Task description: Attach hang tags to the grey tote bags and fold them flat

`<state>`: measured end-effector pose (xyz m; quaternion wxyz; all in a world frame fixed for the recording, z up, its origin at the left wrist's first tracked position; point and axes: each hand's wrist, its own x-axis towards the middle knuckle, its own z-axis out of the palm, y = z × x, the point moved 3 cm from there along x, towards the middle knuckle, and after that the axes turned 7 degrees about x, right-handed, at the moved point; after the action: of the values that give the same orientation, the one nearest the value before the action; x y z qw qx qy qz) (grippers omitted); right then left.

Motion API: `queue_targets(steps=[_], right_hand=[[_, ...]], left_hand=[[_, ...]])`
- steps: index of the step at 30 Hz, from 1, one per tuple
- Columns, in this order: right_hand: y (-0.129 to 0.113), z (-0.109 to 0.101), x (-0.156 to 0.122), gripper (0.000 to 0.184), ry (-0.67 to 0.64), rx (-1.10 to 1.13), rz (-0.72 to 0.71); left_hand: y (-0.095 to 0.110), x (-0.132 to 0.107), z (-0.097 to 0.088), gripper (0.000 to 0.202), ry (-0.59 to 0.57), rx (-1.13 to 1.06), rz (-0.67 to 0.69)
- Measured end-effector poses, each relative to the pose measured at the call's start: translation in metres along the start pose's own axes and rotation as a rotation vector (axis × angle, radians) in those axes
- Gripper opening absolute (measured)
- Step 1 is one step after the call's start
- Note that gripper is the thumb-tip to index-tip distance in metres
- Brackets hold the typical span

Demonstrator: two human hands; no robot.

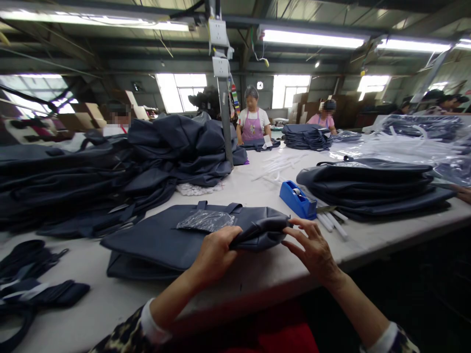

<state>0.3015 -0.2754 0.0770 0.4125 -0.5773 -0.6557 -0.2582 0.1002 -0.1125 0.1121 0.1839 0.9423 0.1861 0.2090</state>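
Navy tote bag (154, 240): my left hand (213, 250) grips its folded end; my right hand (312, 250) is open, fingers spread just beside it. Tilting risks sliding the plastic packet (206, 220) off.

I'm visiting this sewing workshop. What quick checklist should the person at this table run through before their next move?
1. Left hand gripping the dark navy tote bag: ok, it holds a gathered fold.
2. Bag lying flat: not ok, its right end is bunched up.
3. Right hand touching the bag: cannot tell, its spread fingertips are at the bunched end.
4. Clear plastic packet lying on the bag: ok, on top; whether it is fastened: cannot tell.
5. Blue tape dispenser apart from the hands: ok, it stands farther along the table.
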Motion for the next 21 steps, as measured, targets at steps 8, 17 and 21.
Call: queue_targets(steps=[8,17,21], right_hand=[[0.003,0.020,0.000,0.030,0.082,0.151,0.135],[0.005,0.048,0.016,0.023,-0.179,0.321,0.151],[-0.002,0.057,0.023,0.022,-0.291,0.451,0.188]], left_hand=[[-0.009,-0.002,-0.018,0.008,-0.003,-0.120,-0.025],[-0.020,-0.004,-0.021,0.016,-0.014,-0.241,0.113],[-0.028,-0.008,-0.015,0.024,-0.028,-0.273,0.090]])
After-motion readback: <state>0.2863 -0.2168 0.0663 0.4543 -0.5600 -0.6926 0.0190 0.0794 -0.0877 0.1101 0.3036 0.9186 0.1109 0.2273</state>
